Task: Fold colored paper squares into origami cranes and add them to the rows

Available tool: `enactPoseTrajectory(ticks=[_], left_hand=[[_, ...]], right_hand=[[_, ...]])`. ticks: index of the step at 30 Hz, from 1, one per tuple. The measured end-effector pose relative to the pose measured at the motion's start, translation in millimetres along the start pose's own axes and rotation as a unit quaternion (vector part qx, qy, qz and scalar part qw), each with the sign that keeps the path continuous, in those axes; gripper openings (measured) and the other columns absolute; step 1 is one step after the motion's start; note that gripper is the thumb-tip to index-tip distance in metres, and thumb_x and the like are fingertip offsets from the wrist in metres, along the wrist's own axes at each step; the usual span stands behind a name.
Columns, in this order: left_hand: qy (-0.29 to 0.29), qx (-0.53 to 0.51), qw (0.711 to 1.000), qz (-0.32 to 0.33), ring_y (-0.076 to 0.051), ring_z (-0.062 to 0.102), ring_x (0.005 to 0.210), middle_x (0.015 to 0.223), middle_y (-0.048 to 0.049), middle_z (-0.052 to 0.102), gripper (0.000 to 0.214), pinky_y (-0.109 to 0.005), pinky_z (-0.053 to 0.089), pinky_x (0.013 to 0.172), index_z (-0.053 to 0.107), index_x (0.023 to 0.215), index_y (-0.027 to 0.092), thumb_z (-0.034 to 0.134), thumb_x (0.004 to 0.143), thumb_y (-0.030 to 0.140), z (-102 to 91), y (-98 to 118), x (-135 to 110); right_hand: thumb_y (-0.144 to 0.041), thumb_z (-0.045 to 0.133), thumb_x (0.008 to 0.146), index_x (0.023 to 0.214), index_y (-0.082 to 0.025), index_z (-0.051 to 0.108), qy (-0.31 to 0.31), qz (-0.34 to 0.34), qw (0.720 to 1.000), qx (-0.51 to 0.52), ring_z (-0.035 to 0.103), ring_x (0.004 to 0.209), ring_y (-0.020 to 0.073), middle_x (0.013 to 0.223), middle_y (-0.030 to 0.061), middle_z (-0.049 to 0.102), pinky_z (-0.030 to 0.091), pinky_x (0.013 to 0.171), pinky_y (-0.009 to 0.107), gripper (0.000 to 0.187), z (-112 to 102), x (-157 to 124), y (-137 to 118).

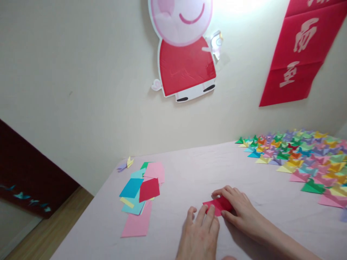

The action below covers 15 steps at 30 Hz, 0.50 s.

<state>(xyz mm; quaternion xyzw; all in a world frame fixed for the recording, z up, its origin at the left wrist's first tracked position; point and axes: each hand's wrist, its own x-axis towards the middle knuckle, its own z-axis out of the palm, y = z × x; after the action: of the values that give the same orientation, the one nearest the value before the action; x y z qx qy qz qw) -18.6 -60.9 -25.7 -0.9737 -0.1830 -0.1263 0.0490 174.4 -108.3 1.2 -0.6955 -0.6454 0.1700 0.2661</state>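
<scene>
One pale surface (187, 173): set against a light wall (94, 79); loose coloured sheets (132, 187) are laid at left, folded paper figures (313, 186) are ranked at right.
Wall: cartoon cutout (187, 68) and red banner (295, 54) are mounted.
Red paper (219, 205): laid on the surface, between the hands.
Left hand (201, 229): fingers parted, tips rested on the paper.
Right hand (240, 206): curved over the paper's right end; whether it is pinched cannot be told.

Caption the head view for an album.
Left hand and right hand on red paper, between loose colored sheets and rows of folded paper shapes.
</scene>
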Motion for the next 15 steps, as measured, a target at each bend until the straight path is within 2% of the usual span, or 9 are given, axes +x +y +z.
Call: enactPoseTrajectory(ticks=[3, 8, 11, 15], left_hand=[[0.006, -0.005, 1.0, -0.024, -0.033, 0.051, 0.123, 0.137, -0.0149, 0.057, 0.075, -0.05, 0.041, 0.098, 0.063, 0.114, 0.017, 0.045, 0.081, 0.081, -3.7, -3, -6], [0.059, -0.01, 0.996, -0.065, -0.034, 0.054, 0.121, 0.135, -0.0138, 0.059, 0.075, -0.053, 0.042, 0.098, 0.062, 0.113, 0.019, 0.048, 0.077, 0.083, 1.6, -4, -15], [0.104, 0.019, 0.991, -0.076, -0.033, 0.058, 0.114, 0.127, -0.0135, 0.064, 0.074, -0.049, 0.044, 0.094, 0.065, 0.104, 0.018, 0.046, 0.077, 0.083, 10.7, -7, -21], [0.147, 0.056, 0.987, -0.044, -0.027, 0.062, 0.104, 0.12, -0.0103, 0.068, 0.063, -0.04, 0.046, 0.088, 0.065, 0.103, 0.018, 0.047, 0.083, 0.075, 16.9, -18, -26]], right_hand=[[-0.008, 0.048, 0.066, 0.111, -0.027, 0.061, 0.007, -0.005, 0.999, 0.04, 0.056, 0.105, 0.026, 0.112, 0.0057, 0.065, 0.043, 0.091, 0.042, 0.051, -2, 0, 8], [-0.01, 0.043, 0.062, 0.113, -0.022, 0.059, 0.015, 0.003, 0.99, 0.14, 0.06, 0.103, 0.0241, 0.108, 0.0074, 0.067, 0.046, 0.094, 0.04, 0.054, -7, -5, 18], [-0.01, 0.042, 0.058, 0.115, -0.022, 0.057, 0.021, 0.02, 0.983, 0.182, 0.061, 0.103, 0.0231, 0.105, 0.0068, 0.068, 0.047, 0.095, 0.04, 0.06, -9, -8, 21], [-0.011, 0.043, 0.056, 0.111, -0.022, 0.059, -0.001, 0.022, 0.98, 0.197, 0.062, 0.101, 0.0225, 0.103, 0.0055, 0.069, 0.047, 0.094, 0.039, 0.059, -13, -3, 17]])
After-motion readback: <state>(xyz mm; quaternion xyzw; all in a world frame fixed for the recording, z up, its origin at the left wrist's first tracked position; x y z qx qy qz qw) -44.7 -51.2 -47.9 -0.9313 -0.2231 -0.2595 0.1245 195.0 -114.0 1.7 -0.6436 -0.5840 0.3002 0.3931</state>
